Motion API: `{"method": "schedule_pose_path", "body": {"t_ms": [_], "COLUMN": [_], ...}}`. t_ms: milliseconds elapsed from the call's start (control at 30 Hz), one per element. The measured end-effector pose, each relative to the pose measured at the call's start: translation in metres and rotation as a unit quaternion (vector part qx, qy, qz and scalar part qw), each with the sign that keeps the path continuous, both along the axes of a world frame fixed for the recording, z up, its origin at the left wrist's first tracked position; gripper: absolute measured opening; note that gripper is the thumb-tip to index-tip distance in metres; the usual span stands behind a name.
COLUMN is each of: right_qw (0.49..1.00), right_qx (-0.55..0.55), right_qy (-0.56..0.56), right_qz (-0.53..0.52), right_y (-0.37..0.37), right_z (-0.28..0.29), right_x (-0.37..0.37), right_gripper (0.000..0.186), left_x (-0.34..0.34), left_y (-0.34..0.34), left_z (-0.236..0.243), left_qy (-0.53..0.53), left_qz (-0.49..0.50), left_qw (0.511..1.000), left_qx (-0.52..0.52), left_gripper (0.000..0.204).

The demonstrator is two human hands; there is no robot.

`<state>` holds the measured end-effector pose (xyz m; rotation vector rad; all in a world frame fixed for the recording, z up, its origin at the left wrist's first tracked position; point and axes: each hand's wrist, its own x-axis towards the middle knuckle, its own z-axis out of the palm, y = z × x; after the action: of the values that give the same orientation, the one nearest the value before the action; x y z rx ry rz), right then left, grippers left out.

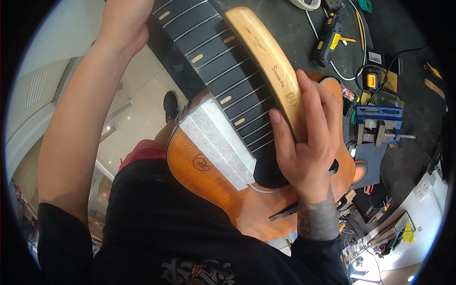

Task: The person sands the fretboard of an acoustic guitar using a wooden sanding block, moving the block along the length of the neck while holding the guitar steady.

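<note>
My right hand (311,140) is wrapped round one end of a curved, pale wooden block (268,61) with handwriting on it. The block lies along the fretboard (228,80) of an acoustic guitar, over the metal frets; its underside is hidden. Pale masking tape (213,142) covers the orange-brown guitar body (256,213) beside the fretboard. Part of the dark sound hole (268,173) shows left of my right hand. At the top edge, my left hand (128,14) is beside the neck, its fingers out of the picture.
On the dark workbench (280,23) to the right lie a black and yellow tool (328,40), a tape roll (306,4), a white cable and a blue vise (380,123). A dark bar (284,212) rests on the guitar's lower part. Tiled floor (137,90) shows at left.
</note>
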<state>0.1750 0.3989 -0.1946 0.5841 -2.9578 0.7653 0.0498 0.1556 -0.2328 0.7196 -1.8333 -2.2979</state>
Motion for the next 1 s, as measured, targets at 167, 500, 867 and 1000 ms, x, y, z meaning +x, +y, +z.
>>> {"method": "schedule_pose_path", "body": {"t_ms": [167,500,867,1000], "right_qw": [1.0,1.0,0.998,1.0], "right_qx": [-0.012,-0.003,0.05,0.005], "right_qy": [-0.004,0.003,-0.036,-0.014], "right_qz": [-0.021,-0.013,-0.021,-0.016], "right_y": [0.014,0.024,0.049,0.033], "right_z": [0.001,0.001,0.015,0.007], "right_x": [0.021,0.028,0.058,0.042], "right_gripper": [0.067,0.067,0.067,0.065], "left_x": [-0.002,-0.003,0.008,0.01], "left_y": [-0.006,-0.004,-0.011,-0.015], "left_z": [-0.003,-0.007,-0.019,-0.02], "left_qy": [-0.027,-0.025,0.058,0.07], "left_qz": [0.015,0.022,-0.024,-0.047], "left_qw": [0.999,0.999,0.997,0.996], "left_qx": [0.012,0.002,-0.032,-0.013], "left_gripper": [0.045,0.045,0.048,0.047]}}
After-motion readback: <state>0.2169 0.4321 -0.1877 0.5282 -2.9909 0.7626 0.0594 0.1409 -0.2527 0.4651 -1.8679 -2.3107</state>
